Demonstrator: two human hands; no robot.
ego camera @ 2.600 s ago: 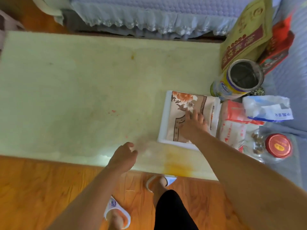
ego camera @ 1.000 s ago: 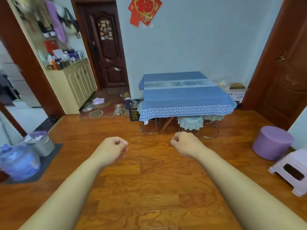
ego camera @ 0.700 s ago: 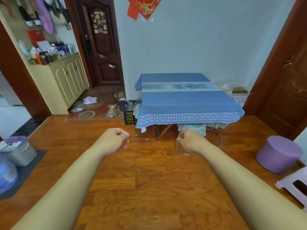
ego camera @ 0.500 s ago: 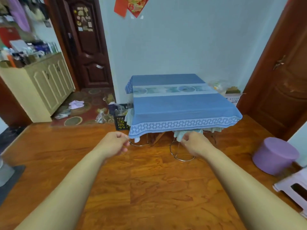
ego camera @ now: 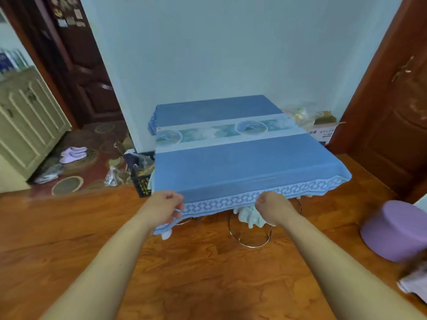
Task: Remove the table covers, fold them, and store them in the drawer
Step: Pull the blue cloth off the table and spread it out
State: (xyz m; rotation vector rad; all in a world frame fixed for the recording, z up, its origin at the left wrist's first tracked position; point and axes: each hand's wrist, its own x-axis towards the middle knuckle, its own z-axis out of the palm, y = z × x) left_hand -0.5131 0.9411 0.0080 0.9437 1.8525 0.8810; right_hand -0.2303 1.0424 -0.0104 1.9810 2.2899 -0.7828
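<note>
Both my arms reach forward from the bottom of the frame toward the blue table cover [ego camera: 242, 162], which lies spread over a table in the middle of the frame, against the pale wall. A light band with round pictures crosses the cover's far half, and a white patterned border runs along its near hem. My left hand [ego camera: 165, 205] is curled at the hem's left end, fingers bent over the border; it seems to pinch the cloth, though I cannot tell for sure. My right hand [ego camera: 272, 207] is a loose fist just at the hem further right, and I cannot tell whether it has any cloth in it. Under the table, a pale green cloth [ego camera: 250, 217] hangs above a round metal ring [ego camera: 250, 236] on the wooden floor [ego camera: 208, 273]. A purple round stool [ego camera: 395, 229] sits at the right edge. At upper left stands a cream cabinet [ego camera: 25, 118], with slippers [ego camera: 72, 153] on the dark rug [ego camera: 92, 144] beside it.
</note>
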